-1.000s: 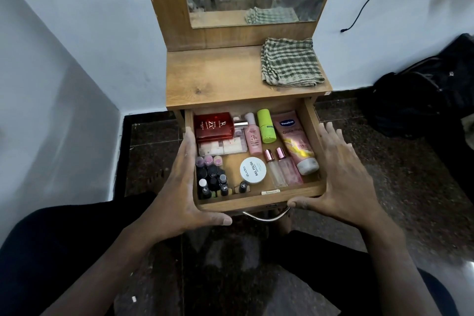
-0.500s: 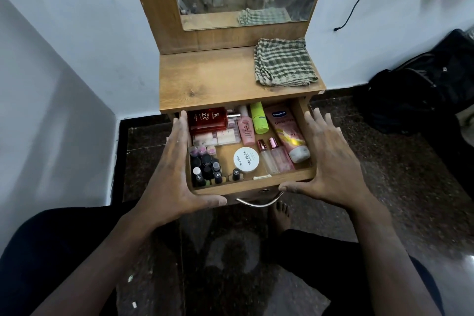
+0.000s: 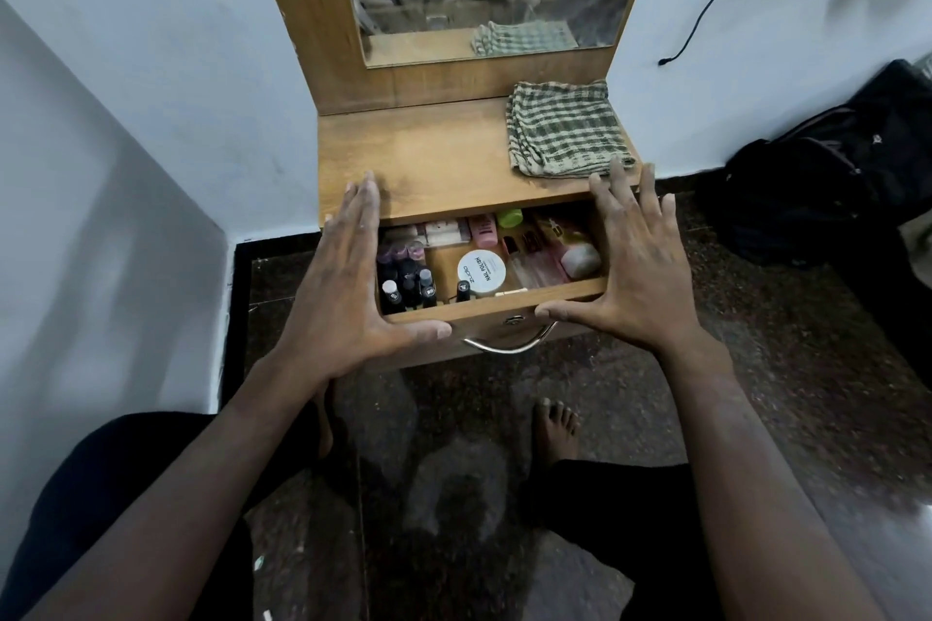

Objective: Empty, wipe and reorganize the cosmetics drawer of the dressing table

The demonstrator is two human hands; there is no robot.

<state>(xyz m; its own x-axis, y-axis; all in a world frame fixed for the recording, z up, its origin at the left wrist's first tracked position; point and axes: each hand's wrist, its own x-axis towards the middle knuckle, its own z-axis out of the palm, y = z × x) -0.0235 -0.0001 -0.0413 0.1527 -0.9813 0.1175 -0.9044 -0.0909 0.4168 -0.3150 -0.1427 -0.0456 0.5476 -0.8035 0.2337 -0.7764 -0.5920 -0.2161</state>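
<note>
Left hand (image 3: 348,287) and right hand (image 3: 633,272) flat, fingers straight, pressing drawer (image 3: 504,305) sides, thumbs on front edge. Drawer half out of table (image 3: 418,156), full: nail polishes (image 3: 408,285), white jar (image 3: 481,271), tubes. Slide evenly, squarely; jerks topple bottles. Cloth (image 3: 567,134) on tabletop. Handle (image 3: 509,345) untouched. Bag (image 3: 827,177) right, clear.

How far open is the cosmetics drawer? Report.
Partly open: the drawer juts from under the dressing table top, which hides its rear cosmetics.
</note>
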